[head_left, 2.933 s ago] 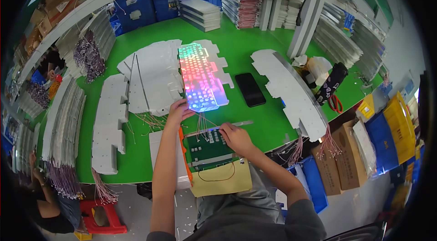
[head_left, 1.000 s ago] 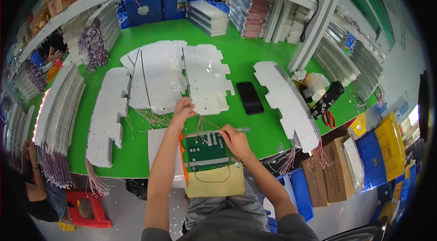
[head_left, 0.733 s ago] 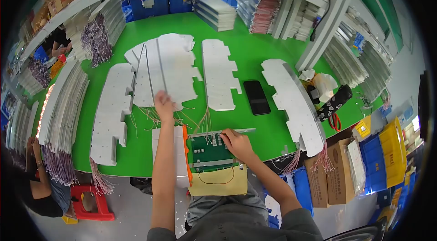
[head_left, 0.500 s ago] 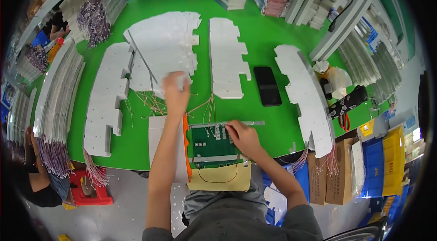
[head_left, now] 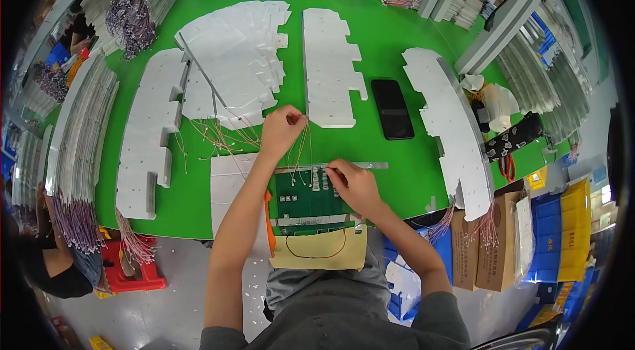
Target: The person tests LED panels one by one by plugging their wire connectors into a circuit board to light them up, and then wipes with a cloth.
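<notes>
My left hand (head_left: 283,133) is closed in a pinch at the lower end of a narrow white panel (head_left: 329,79), on the thin wires (head_left: 305,146) that hang from it. A green circuit board (head_left: 297,193) with rows of small white connectors lies at the table's front edge. Over its upper right part, my right hand (head_left: 355,186) is pinched at a connector row; what its fingertips hold is too small to make out. A yellow sheet (head_left: 319,252) with a dark wire loop sits below the board, and an orange strip (head_left: 270,226) runs along its left side.
A stack of white panels (head_left: 231,52) with loose wires lies left of centre. Single panels (head_left: 147,132) (head_left: 453,132) flank it left and right. A black phone (head_left: 393,109) lies on the green table (head_left: 397,181). A person's arm (head_left: 49,218) shows at far left.
My left hand has moved right, from the stacked panels' wire ends to the narrow panel's wires, and its fingers have closed there. The right hand stays at the board. The view has shifted slightly.
</notes>
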`<state>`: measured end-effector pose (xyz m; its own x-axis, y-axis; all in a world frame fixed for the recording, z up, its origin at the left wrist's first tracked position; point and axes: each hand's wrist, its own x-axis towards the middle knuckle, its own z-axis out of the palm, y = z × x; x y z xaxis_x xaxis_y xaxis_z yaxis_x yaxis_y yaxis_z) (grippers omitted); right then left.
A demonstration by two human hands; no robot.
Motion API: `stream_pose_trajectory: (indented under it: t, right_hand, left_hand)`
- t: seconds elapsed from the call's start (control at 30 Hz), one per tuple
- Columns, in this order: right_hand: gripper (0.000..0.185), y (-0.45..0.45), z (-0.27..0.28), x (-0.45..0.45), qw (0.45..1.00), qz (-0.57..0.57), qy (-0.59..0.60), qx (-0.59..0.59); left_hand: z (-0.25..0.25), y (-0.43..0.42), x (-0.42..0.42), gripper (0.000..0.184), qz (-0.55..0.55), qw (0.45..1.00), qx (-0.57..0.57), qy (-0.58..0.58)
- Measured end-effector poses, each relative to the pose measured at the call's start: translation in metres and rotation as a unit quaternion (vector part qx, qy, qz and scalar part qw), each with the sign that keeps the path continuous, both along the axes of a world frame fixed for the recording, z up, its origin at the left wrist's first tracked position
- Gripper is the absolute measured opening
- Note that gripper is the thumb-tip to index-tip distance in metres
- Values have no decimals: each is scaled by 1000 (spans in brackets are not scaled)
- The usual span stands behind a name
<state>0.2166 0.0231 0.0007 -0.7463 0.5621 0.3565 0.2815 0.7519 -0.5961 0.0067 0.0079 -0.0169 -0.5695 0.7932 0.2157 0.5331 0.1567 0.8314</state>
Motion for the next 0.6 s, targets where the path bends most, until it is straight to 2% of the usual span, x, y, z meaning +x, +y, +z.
stream_pose_trajectory:
  t: [0.2, 0.27, 0.33, 0.4, 0.43, 0.5, 0.53, 0.6]
  right_hand:
    - [5, 11, 4, -23, 1000, 1, 12, 13]
    - [6, 16, 6, -31, 1000, -4, 13, -29]
    - [8, 23, 9, -40, 997, -11, 15, -69]
    - [8, 27, 10, -53, 948, 37, 84, -306]
    - [8, 29, 10, -61, 948, 37, 84, -306]
    - [15, 30, 9, -73, 870, 85, 130, -467]
    - [15, 28, 10, -73, 870, 86, 130, -468]
    - [17, 21, 17, -69, 825, 123, 123, -538]
  left_hand:
    - [-1, 1, 2, 11, -5, 999, -35, -13]
    - [3, 1, -3, 10, -18, 986, 33, -163]
    - [8, 1, -6, 9, -33, 945, 102, -308]
    - [17, -2, -2, 9, -74, 928, 96, -354]
    - [23, -5, 0, 10, -114, 907, 89, -396]
    - [31, -11, 3, 10, -191, 855, 73, -478]
    - [33, -12, 4, 10, -189, 855, 72, -478]
    - [35, -14, 4, 10, -168, 835, 75, -519]
